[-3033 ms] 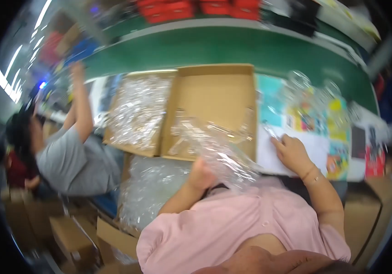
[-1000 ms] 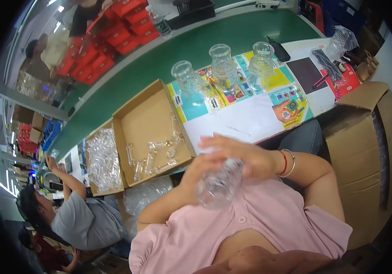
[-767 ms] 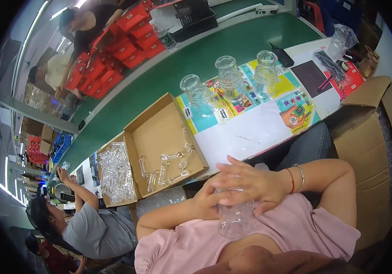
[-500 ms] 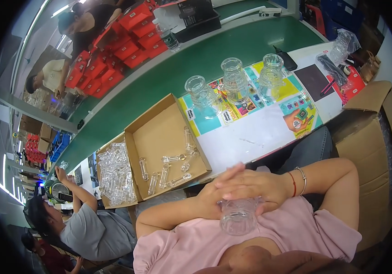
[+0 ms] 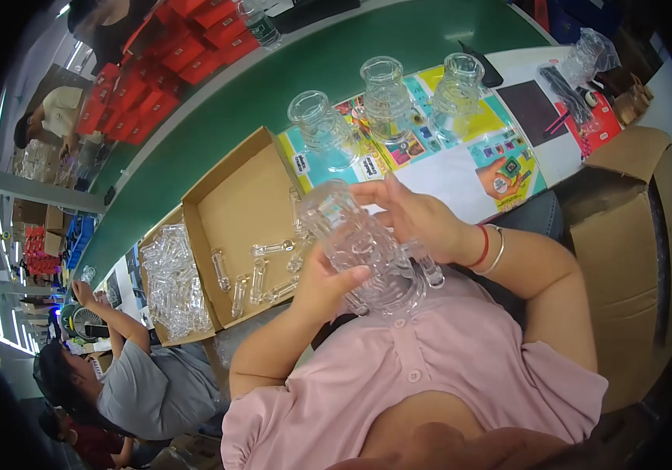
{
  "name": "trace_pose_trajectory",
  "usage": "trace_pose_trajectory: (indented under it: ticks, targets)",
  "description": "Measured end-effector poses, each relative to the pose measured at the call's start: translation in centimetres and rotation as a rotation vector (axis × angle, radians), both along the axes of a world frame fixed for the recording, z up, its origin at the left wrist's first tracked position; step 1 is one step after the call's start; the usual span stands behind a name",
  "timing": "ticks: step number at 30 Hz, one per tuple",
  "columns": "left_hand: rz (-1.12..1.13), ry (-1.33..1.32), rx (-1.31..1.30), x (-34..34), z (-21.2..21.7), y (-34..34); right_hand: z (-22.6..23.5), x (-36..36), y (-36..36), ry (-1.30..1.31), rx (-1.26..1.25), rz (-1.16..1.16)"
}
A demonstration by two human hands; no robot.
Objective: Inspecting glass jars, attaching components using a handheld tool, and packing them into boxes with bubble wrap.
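Observation:
In front of my chest I hold a clear, ribbed jar-shaped vessel (image 5: 367, 262), tilted, with small clear bar-like pieces on its sides. My left hand (image 5: 316, 286) is closed around its left side, thumb lying across the front. My right hand (image 5: 430, 223) is at its upper right with fingers apart and stretched toward it; whether they touch it is hard to tell. Just below that hand a clear side piece (image 5: 431, 272) sticks out. To the left, an open cardboard box (image 5: 230, 200) holds several loose clear bar-shaped pieces (image 5: 258, 278).
Three similar clear vessels (image 5: 387, 98) stand on colourful printed sheets (image 5: 430, 176) on the green table (image 5: 218, 110). A neighbouring carton compartment is piled with clear pieces (image 5: 173, 282). A large cardboard carton (image 5: 614, 290) stands at the right; a person in grey (image 5: 152, 388) sits at the left.
My hands have come apart from their clasp over the vessel. The vessel has risen from near my chest, now tilted with its side showing. The view has shifted.

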State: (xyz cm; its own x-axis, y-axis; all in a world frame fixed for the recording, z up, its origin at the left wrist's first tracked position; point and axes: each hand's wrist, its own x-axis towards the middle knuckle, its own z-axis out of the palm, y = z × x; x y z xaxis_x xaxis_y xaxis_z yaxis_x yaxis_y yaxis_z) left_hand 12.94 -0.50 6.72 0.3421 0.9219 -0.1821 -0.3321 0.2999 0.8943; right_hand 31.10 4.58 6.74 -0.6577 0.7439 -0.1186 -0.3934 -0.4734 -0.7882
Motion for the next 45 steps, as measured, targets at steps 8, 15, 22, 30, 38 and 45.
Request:
trace_pose_trajectory:
  ticks: [8,15,22,30,38,45]
  targets:
    - [0.098,0.667,0.662,-1.9,-0.3,-1.0,0.9,3.3,0.1,-0.539,1.265,-0.294]
    - [0.031,0.800,1.437,-1.0,1.3,0.7,-0.7,3.2,0.7,-0.459,1.559,-0.498]
    - [0.165,0.670,1.224,-6.9,0.9,1.9,-1.0,4.9,1.2,-0.436,1.448,-0.516]
    - [0.982,1.012,0.787,-19.6,3.3,20.1,-6.4,5.4,2.5,-0.713,1.417,-0.357]
    - [0.622,1.586,0.424,-24.5,-4.6,32.0,-7.8,4.7,3.7,-0.770,1.443,-0.233]
    - [0.687,1.942,0.284,-22.5,-5.4,29.9,-7.7,4.2,3.9,-0.766,1.372,-0.209]
